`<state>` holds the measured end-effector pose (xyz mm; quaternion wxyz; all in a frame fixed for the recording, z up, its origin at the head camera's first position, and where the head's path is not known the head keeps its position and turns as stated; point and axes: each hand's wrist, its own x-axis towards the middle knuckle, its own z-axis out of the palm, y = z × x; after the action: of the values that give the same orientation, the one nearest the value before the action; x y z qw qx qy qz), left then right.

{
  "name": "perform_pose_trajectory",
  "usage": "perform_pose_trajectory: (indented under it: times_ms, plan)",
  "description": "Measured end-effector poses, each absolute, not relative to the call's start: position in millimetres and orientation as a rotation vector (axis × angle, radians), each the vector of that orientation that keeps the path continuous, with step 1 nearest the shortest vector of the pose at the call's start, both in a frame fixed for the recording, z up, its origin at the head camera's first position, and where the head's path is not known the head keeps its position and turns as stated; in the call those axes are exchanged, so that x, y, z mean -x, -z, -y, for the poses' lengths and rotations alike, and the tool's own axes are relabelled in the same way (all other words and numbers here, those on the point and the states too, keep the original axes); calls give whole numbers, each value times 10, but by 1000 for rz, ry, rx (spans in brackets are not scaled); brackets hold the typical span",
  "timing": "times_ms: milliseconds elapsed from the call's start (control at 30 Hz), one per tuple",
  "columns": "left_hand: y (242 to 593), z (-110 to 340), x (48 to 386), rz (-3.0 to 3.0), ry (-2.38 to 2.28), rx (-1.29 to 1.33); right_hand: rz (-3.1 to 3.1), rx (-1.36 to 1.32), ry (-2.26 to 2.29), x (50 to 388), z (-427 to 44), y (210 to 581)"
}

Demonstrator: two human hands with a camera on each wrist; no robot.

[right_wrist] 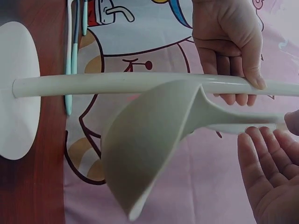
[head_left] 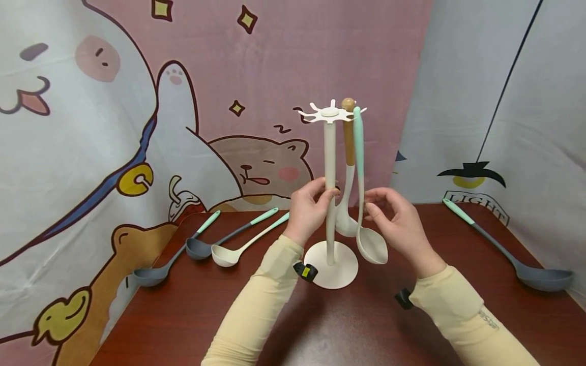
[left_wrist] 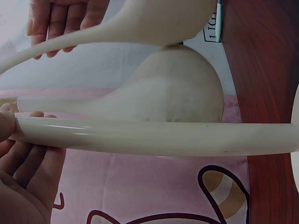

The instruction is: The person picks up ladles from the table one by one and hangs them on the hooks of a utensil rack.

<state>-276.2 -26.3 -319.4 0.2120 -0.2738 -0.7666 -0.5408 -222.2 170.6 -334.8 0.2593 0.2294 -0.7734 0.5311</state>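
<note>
A cream utensil stand (head_left: 330, 152) has a round base and a hooked top. My left hand (head_left: 311, 211) grips its pole, thumb in front and fingers behind. Two ladles hang from the right side of the hooks: a ladle with a mint handle and cream bowl (head_left: 373, 246), and behind it a white ladle with a wooden handle (head_left: 349, 142). My right hand (head_left: 398, 223) is beside the mint-handled ladle's lower stem, fingers relaxed. In the right wrist view, that ladle's stem passes close to the thumb and fingers of my right hand (right_wrist: 271, 177); contact is unclear.
On the brown table (head_left: 192, 315) at left lie a grey ladle (head_left: 151, 276), a second grey ladle (head_left: 199, 248) and a cream ladle (head_left: 226, 255), all mint-handled. Another grey one (head_left: 542, 278) lies at the right edge. A printed cloth (head_left: 274, 61) hangs behind.
</note>
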Motion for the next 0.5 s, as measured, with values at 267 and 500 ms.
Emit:
perform_pose_trajectory:
  times_ms: [267,500]
  plan:
    - [3188,272,2760,2124,1496,765,2188,-567,-1224,2251,-1854,3464]
    - [3190,270,2764,2120,1495,763,2296,-552,-1148,2248,-2022,3565]
